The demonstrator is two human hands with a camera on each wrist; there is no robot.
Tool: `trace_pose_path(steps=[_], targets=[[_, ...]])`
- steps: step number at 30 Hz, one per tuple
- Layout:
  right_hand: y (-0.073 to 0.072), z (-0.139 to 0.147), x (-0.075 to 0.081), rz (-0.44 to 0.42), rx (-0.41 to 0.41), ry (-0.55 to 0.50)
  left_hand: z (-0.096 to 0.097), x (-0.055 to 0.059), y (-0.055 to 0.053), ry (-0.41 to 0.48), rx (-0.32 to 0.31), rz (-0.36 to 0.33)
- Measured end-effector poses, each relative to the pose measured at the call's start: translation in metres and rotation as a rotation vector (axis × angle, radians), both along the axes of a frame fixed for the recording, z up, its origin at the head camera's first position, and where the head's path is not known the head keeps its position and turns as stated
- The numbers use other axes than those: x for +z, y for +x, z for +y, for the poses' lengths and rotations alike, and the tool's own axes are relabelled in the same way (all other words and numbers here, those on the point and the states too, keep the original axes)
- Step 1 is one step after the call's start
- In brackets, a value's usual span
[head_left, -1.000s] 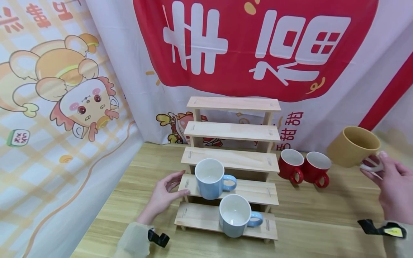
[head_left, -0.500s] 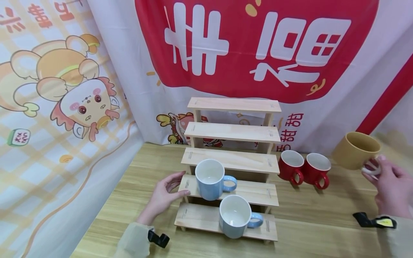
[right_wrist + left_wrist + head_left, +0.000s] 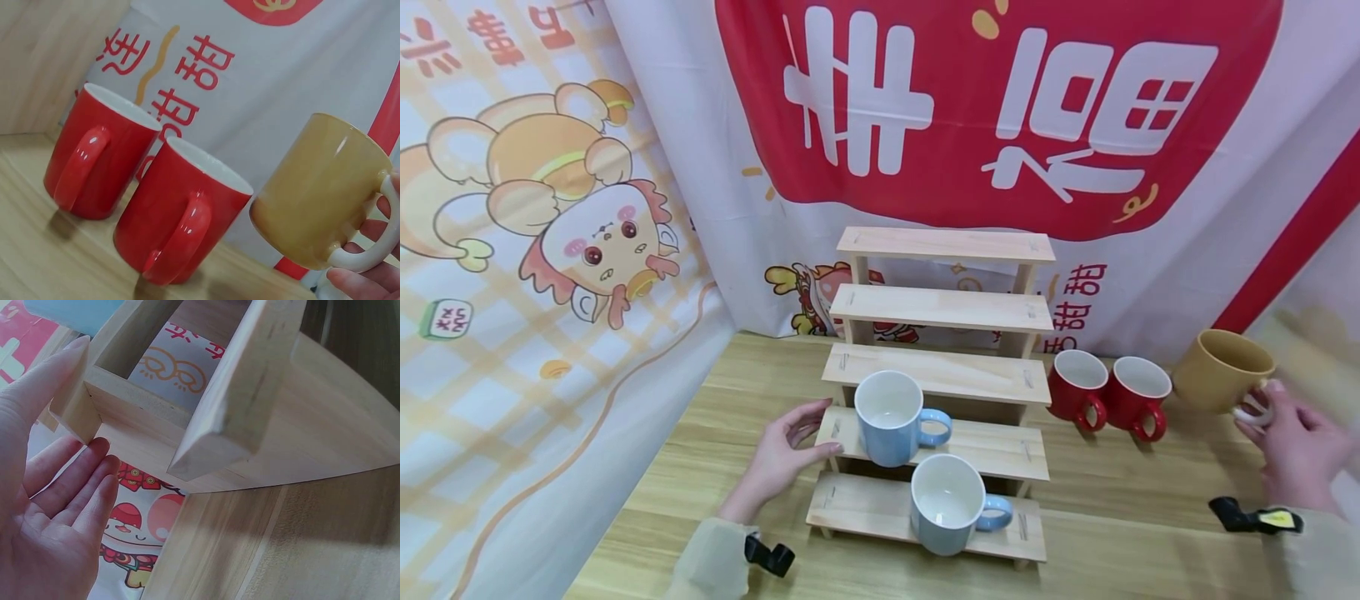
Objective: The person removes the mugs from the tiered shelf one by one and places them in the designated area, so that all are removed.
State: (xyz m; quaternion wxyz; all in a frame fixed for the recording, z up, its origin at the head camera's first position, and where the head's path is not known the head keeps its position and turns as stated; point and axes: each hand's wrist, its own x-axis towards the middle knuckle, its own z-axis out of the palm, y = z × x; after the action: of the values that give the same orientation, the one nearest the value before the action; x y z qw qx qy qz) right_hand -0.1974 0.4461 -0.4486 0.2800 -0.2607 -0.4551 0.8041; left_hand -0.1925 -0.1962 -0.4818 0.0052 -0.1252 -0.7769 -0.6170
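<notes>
A wooden stepped shelf [image 3: 936, 367] stands on the table. My left hand [image 3: 784, 442] grips the left end of its second tier from the bottom; in the left wrist view the thumb [image 3: 59, 365] lies on the board's end and the other fingers reach beneath. One light blue mug [image 3: 889, 429] sits on that tier, another light blue mug [image 3: 942, 521] on the lowest. At the right, my right hand [image 3: 1296, 442] pinches the white handle of a tan-yellow mug [image 3: 1213, 379]. That mug is beside two red mugs [image 3: 103, 156]; whether its base touches the table is unclear.
The second red mug [image 3: 1135, 400] stands close to the first, right of the shelf, both handles facing forward. Behind everything hangs a printed cloth [image 3: 985, 108], and another patterned cloth [image 3: 497, 350] covers the left side. The wood-grain table [image 3: 1120, 517] extends forward of the mugs.
My right hand has brought the tan-yellow mug down and slightly left, nearer the red mugs. My left hand has stayed at the shelf, and the blue mugs have not moved.
</notes>
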Motion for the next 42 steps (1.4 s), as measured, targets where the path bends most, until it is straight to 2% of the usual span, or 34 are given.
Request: trace_pose_path(steps=[4,11,13,21,29,35,42], targets=[[-0.001,0.002,-0.008,0.026,-0.003,-0.012,0.0,0.001,0.0,-0.002,0.0,-0.003],[-0.003,0.003,-0.022,-0.012,-0.018,-0.007,0.0,0.0,0.0,-0.009,0.011,0.0],[-0.003,0.002,-0.023,-0.006,-0.015,-0.009,0.0,0.0,0.0,-0.01,0.01,0.004],[-0.001,0.001,-0.031,-0.098,-0.006,0.02,0.001,0.0,0.0,-0.007,0.005,0.013],[-0.002,-0.001,-0.038,-0.096,0.003,-0.017,0.0,-0.001,0.001,0.002,0.005,0.011],[-0.003,0.002,-0.046,-0.142,0.021,-0.063,0.0,-0.002,0.0,0.006,0.005,0.012],[0.002,0.0,-0.052,-0.137,0.02,-0.044,0.0,-0.003,-0.001,0.012,0.005,0.014]])
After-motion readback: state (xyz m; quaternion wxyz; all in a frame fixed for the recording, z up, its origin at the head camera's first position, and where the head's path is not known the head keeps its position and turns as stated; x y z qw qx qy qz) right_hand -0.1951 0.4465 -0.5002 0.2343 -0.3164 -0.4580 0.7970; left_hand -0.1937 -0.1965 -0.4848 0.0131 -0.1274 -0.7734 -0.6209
